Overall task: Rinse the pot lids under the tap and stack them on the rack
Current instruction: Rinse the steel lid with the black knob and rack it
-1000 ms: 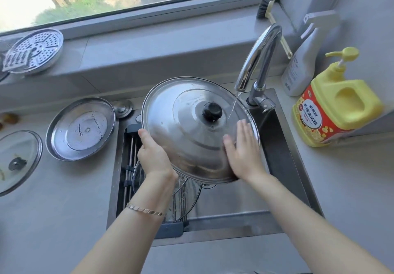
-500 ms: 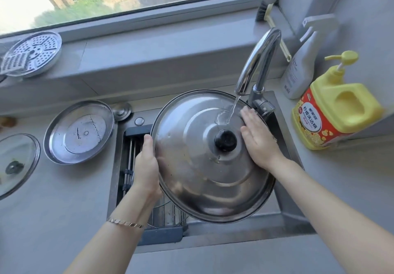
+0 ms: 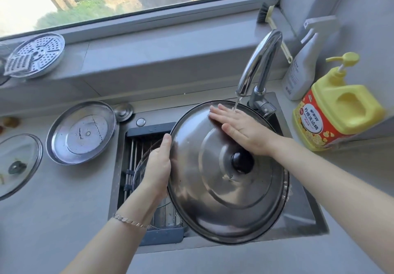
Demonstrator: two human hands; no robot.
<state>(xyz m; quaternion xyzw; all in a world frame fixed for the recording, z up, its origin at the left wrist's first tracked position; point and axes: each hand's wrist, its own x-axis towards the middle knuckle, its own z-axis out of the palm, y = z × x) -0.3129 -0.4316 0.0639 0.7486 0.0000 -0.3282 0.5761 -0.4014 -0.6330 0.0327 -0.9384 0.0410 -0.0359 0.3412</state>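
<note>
A large steel pot lid with a black knob is held over the sink, tilted toward me, under the running tap. My left hand grips its left rim. My right hand lies flat with fingers spread on the lid's upper face, where the water stream lands. A glass lid lies on the rack in the sink's left part, mostly hidden behind my left hand and the steel lid. On the counter to the left lie an upturned steel lid and a glass lid.
A yellow dish-soap pump bottle and a white spray bottle stand right of the tap. A perforated steamer plate leans on the window sill at left. A brush rests on the sill. A sink plug lies by the basin.
The steel lid has shifted right and lower under the tap and tipped further toward me. My right hand slid from the lid's right edge up across its top face into the stream.
</note>
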